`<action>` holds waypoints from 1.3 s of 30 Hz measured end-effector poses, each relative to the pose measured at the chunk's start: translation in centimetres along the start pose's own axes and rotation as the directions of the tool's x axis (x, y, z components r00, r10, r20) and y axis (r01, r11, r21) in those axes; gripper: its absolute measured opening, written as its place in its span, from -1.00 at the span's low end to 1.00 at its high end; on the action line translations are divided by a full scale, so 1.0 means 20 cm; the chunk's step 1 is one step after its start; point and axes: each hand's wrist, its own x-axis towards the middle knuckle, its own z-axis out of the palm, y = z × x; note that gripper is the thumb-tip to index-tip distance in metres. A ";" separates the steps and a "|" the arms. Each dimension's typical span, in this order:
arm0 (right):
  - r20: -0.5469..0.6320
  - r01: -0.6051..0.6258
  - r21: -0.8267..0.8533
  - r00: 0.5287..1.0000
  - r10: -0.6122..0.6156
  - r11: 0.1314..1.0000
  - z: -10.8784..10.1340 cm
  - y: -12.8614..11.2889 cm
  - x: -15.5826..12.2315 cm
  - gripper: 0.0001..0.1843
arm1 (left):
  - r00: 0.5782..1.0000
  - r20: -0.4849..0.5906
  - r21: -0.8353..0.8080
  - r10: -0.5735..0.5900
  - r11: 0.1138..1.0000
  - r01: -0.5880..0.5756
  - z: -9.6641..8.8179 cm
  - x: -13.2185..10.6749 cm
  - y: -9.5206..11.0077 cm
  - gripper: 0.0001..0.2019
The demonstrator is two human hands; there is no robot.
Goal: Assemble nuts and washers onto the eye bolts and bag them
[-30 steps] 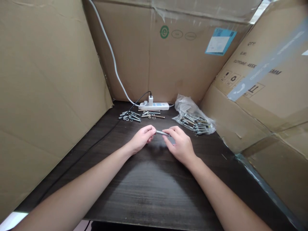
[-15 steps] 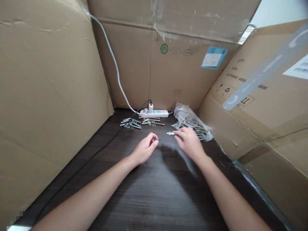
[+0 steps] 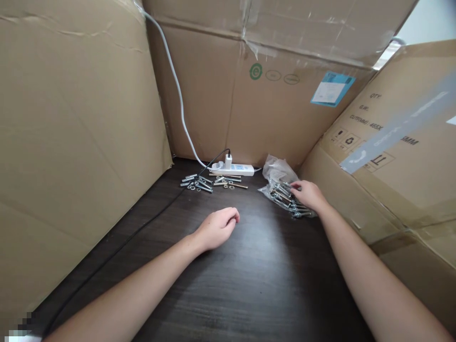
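My left hand (image 3: 219,228) is held over the dark tabletop (image 3: 228,285), its fingers loosely curled in and nothing visible in them. At the right, my right hand (image 3: 309,194) reaches into a clear plastic bag (image 3: 280,168) lying on the table. Its fingertips are closed together among the metal bolts (image 3: 283,194) in the bag's mouth; whatever they pinch is hidden. Left of the bag lie two loose groups of hardware: silver bolts with washers (image 3: 203,184), and longer bolts with washers (image 3: 231,185), some of them brassy.
A white power strip (image 3: 245,169) with a plugged-in charger (image 3: 228,161) lies against the back cardboard (image 3: 199,95). A black cable (image 3: 142,225) crosses the table's left side. Tall cardboard panels stand at left (image 3: 78,142) and right (image 3: 377,190).
My right hand has moved right, from over the table with a small silver metal piece in its fingertips, to the bolts in the bag. My left hand stays nearly in place. The view has shifted slightly.
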 end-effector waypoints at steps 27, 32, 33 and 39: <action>-0.118 0.263 0.296 0.964 -0.238 0.918 0.07 -0.49 -0.17 -0.78 | 0.992 -0.124 0.240 0.006 0.971 0.025 -0.04 0.03 -0.08 -0.87; -0.137 0.297 0.277 0.954 -0.268 0.914 0.19 -0.72 -0.15 -0.79 | 0.928 -0.364 0.418 -0.081 0.876 0.240 -0.19 0.06 -0.22 -0.84; -0.121 0.323 0.288 0.946 -0.300 0.902 0.20 -0.78 -0.15 -0.79 | 0.909 -0.404 0.441 -0.101 0.849 0.291 -0.22 0.06 -0.25 -0.84; -0.033 0.443 0.267 0.892 -0.451 0.856 0.28 -1.12 -0.17 -0.82 | 0.800 -0.563 0.535 -0.209 0.645 0.545 -0.30 0.03 -0.36 -0.67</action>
